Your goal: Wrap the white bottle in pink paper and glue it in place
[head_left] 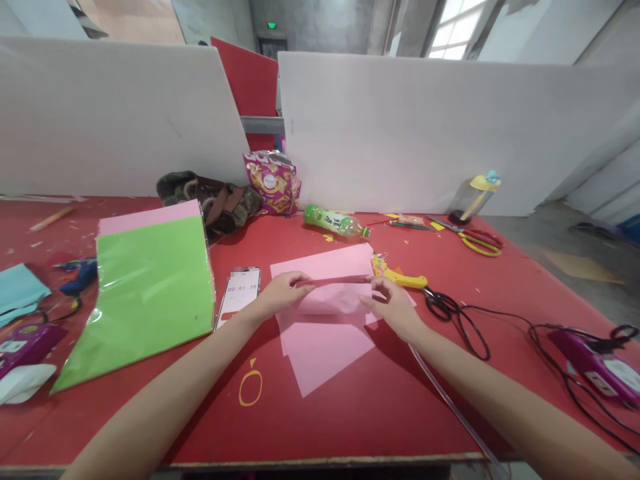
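Note:
Between my two hands a sheet of pink paper (333, 298) is held up by its sides, its top edge bent over. My left hand (286, 292) pinches the left end with thumb and fingers. At the other end my right hand (393, 303) grips the paper the same way. More pink sheets (325, 360) lie loosely stacked on the table beneath it. Just beyond my right hand rests a yellow glue gun (405, 279) with a black cord. A phone (240, 293) showing a timer lies left of my left hand.
Green paper (155, 287) in clear wrap lies left. A drink bottle (335, 222), snack bag (273, 183) and camouflage cloth item (215, 200) stand behind. Scissors (475, 240) lie back right. Purple power strips (597, 367) with cords sit at both sides. A yellow paper ring (251, 388) lies in front.

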A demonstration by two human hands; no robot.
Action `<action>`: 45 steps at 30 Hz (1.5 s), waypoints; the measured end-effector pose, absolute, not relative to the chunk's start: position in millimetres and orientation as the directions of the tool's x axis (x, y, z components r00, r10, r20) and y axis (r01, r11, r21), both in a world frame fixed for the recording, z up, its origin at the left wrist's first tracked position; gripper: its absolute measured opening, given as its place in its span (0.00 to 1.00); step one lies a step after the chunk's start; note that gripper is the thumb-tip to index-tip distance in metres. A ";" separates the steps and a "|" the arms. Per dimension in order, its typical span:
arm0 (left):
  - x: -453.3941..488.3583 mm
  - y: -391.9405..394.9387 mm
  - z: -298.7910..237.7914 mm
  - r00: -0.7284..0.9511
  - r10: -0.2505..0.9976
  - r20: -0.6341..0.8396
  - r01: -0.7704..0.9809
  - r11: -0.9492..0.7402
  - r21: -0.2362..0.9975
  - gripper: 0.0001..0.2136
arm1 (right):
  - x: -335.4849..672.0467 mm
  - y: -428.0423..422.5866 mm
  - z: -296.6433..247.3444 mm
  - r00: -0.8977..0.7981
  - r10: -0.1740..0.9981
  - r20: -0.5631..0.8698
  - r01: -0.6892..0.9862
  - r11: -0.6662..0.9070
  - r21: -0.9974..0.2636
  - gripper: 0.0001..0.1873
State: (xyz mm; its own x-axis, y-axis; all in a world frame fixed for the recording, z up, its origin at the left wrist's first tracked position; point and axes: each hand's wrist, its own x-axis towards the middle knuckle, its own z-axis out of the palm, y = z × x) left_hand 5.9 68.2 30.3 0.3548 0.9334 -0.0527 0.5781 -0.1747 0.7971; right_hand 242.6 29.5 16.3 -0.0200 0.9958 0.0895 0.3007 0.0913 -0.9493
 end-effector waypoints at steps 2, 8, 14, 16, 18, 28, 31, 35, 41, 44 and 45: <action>5.7 68.9 27.9 0.348 0.936 -0.048 0.594 -0.181 0.784 0.14 | 243.5 28.3 17.5 -0.058 0.996 0.070 0.316 0.085 -0.945 0.16; 7.1 72.4 28.2 0.340 0.940 -0.037 0.639 -0.202 0.742 0.14 | 247.0 33.4 27.4 -0.218 0.976 0.025 0.459 0.125 -0.880 0.22; 8.6 77.9 28.6 0.314 0.949 -0.024 0.682 -0.207 0.701 0.17 | 248.6 41.1 23.9 -0.206 0.978 -0.015 0.365 0.063 -0.929 0.17; 8.5 78.3 28.4 0.311 0.950 -0.022 0.686 -0.208 0.697 0.17 | 248.1 42.1 21.9 -0.194 0.981 -0.013 0.325 0.052 -0.944 0.17; 8.4 77.9 28.8 0.312 0.950 -0.018 0.685 -0.212 0.697 0.16 | 247.6 42.9 21.2 -0.189 0.982 -0.017 0.301 0.041 -0.953 0.17; 9.4 74.9 30.9 0.315 0.949 0.015 0.662 -0.231 0.713 0.14 | 241.5 42.8 29.3 -0.092 0.993 -0.077 0.188 -0.059 -0.980 0.14; 8.8 73.5 30.4 0.305 0.952 0.011 0.661 -0.220 0.717 0.15 | 239.1 44.1 29.0 0.032 0.994 -0.101 0.160 -0.105 -0.981 0.12; 7.7 71.8 30.7 0.291 0.957 0.001 0.649 -0.198 0.734 0.17 | 236.5 46.7 29.5 0.104 0.988 -0.112 0.185 -0.130 -0.974 0.13; 6.7 72.9 29.0 0.291 0.957 -0.002 0.601 -0.181 0.778 0.15 | 230.6 49.9 27.6 0.137 0.985 -0.107 0.258 -0.140 -0.956 0.10; 5.2 73.8 28.5 0.293 0.956 -0.001 0.582 -0.178 0.793 0.13 | 229.1 51.7 22.4 0.168 0.984 -0.065 0.311 -0.115 -0.943 0.09; 4.6 74.0 28.8 0.297 0.955 -0.002 0.575 -0.177 0.799 0.13 | 229.2 51.8 20.9 0.176 0.983 -0.046 0.331 -0.103 -0.938 0.09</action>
